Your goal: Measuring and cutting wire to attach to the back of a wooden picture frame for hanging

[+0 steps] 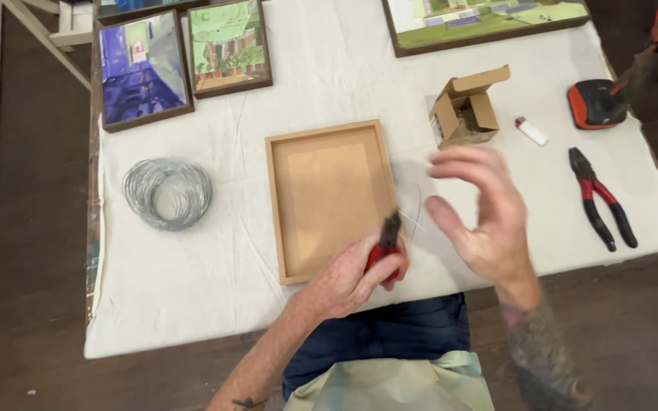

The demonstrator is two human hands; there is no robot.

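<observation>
My left hand [344, 278] grips small red-handled cutters [386, 243], their dark jaws pointing up at the right edge of a wooden picture frame [277, 205] that lies face down, brown backing up. A thin piece of wire [417, 213] runs just right of the jaws. My right hand [481, 209] hovers open and blurred to the right of the frame, fingers spread, holding nothing I can make out.
A coil of grey wire [167, 193] lies to the left. A small open cardboard box [466, 110], a white lighter [531, 131], larger red-handled pliers [602, 198] and an orange drill [649, 65] sit to the right. Framed paintings [145, 68] line the far edge of the white cloth [192, 281].
</observation>
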